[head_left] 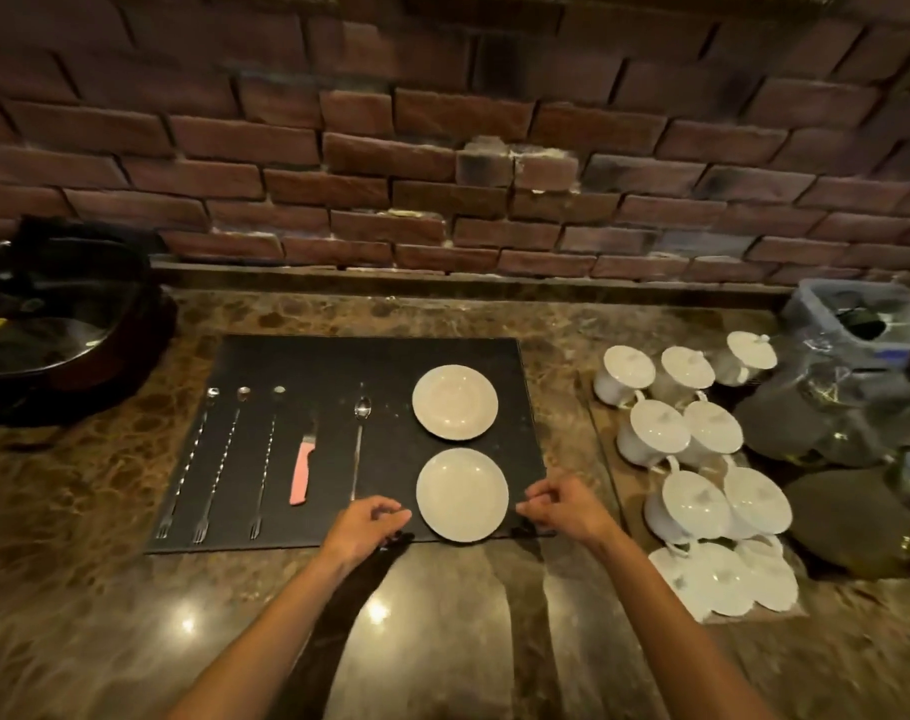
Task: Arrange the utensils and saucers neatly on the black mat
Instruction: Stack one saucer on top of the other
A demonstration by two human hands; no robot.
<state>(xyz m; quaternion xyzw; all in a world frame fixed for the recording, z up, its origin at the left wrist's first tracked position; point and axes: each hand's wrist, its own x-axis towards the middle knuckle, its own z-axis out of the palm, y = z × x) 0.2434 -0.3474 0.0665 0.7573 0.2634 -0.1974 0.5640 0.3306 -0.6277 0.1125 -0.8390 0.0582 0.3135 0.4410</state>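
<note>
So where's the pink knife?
The pink knife lies on the black mat, left of centre, between a long fork on its left and the long spoon on its right.

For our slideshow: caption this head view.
Both hands flank the near round white saucer on the black rectangular mat.

Two bare forearms came into the head view from the bottom edge, and no sleeve covered them as far as they were visible. The left hand (368, 522) wore no glove, no ring and no watch that could be seen (the wrist was plain). The right hand (567, 506) was bare in the same way, with no band on the wrist. The fingers of both hands were slim, and the nails were too small and blurred to tell. Nothing more of the person appeared, neither clothing nor any other body part.
</note>
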